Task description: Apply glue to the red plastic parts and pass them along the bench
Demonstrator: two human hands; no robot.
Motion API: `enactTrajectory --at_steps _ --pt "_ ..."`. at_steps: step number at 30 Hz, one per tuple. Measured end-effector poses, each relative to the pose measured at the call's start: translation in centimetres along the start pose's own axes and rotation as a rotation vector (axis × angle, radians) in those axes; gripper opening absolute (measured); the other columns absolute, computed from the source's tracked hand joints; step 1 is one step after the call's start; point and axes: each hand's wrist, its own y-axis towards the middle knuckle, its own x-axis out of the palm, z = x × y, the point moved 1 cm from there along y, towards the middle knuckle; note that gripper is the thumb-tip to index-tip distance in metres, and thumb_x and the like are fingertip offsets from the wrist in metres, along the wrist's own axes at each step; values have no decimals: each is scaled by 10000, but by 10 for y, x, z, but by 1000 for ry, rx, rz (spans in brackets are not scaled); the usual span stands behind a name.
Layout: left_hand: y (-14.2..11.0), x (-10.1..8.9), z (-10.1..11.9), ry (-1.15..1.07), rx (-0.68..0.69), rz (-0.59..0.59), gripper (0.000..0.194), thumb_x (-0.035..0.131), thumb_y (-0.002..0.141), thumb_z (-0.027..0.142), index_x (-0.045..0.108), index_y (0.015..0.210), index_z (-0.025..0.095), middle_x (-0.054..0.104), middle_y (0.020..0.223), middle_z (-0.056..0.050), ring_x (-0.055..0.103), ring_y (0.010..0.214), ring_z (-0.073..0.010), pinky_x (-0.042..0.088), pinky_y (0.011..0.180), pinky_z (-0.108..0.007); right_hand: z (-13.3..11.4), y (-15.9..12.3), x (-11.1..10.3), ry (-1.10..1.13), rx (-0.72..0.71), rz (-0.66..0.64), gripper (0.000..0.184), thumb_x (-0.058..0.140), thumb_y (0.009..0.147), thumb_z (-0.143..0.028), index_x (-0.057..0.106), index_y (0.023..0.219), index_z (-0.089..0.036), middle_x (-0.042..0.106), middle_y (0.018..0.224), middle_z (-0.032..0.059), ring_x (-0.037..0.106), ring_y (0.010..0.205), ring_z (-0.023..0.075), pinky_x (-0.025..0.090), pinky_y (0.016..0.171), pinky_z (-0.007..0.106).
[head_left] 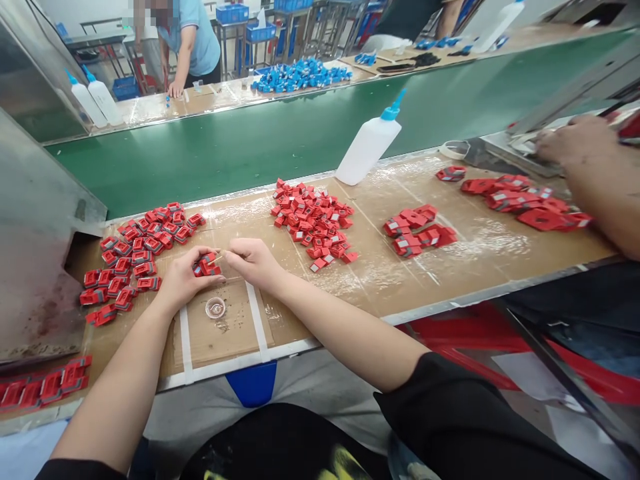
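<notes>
My left hand (184, 279) is closed around a red plastic part (206, 264) with grey edging, held just above the cardboard-covered bench. Pinched in my right hand (255, 261) is a thin pale stick (217, 259), whose tip meets the red part. Below both hands stands a small clear cup (215, 307) with a little liquid inside. Left of my left hand lies a spread of similar red and grey parts (143, 243). Beyond my right hand is a heap of smaller red pieces (315, 223).
A white squeeze bottle (369, 148) with a blue nozzle stands at the bench's back edge, before a green conveyor belt (225, 150). More red parts (419, 229) lie rightward, near a co-worker's arm (595, 167). Across the belt, a person leans by blue pieces (303, 75).
</notes>
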Motion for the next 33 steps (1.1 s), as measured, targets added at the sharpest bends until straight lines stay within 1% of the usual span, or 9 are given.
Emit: enactTrajectory --at_steps 9,12,14,16,19,23,26,29,33 --pt "-1 -3 7 -67 -11 -11 593 820 749 510 650 1247 236 726 1236 -54 682 1098 -267 521 981 -386 -6 -1 -6 73 -62 -23 384 480 936 -278 294 606 -214 311 589 -60 330 576 93 258 599 262" --pt "-1 -6 8 -115 -19 33 588 816 760 491 638 1250 220 701 1310 -75 664 1160 -270 501 1033 -398 -14 -8 -5 84 -137 -270 383 495 922 -265 321 587 -204 318 580 -56 349 563 94 271 599 254" --pt "-1 -9 7 -131 -22 79 578 819 764 479 638 1246 216 693 1329 -81 664 1161 -267 490 1052 -406 -21 -13 -2 -14 -188 -479 382 544 901 -254 366 569 -189 367 568 -51 372 560 95 263 596 255" --pt "0 -12 4 -146 -27 111 548 792 794 477 645 1254 217 695 1320 -83 672 1135 -264 483 1061 -419 -26 -14 -2 -161 -209 -588 385 574 925 -301 456 579 -178 465 588 -38 421 586 104 264 604 259" --pt "2 -14 -4 -256 -37 154 543 745 834 491 640 1278 195 704 1294 -101 680 1126 -270 499 1040 -420 -29 -7 -17 -378 -146 -536 415 456 1044 -398 647 746 -181 625 750 6 535 709 130 324 666 259" --pt "-2 -10 -8 -434 -121 210 645 769 787 541 625 1288 161 758 1020 -83 709 889 -234 569 781 -340 -16 11 -61 -790 36 -300 277 476 1032 -265 719 1128 -172 666 1097 104 598 982 190 401 834 283" --pt "-3 -6 -7 -673 -180 185 737 768 752 634 597 1287 157 740 834 -56 638 664 -168 507 551 -250 13 27 -84 -1100 34 -436 239 525 941 -116 758 996 -128 662 1091 166 604 992 249 424 873 342" --pt "-2 -4 -6 -897 -259 213 770 697 753 751 563 1256 185 687 777 -30 598 602 -152 480 441 -219 44 32 -89 -1224 -46 -518 277 504 881 -32 763 910 -125 675 1063 197 629 988 289 449 837 375" --pt "-6 1 -5 -961 -301 217 798 642 728 829 538 1217 206 648 789 -27 663 678 -198 540 437 -262 58 24 -89 -1187 -139 -440 337 521 767 30 760 837 -197 700 1016 206 685 912 301 505 756 410"
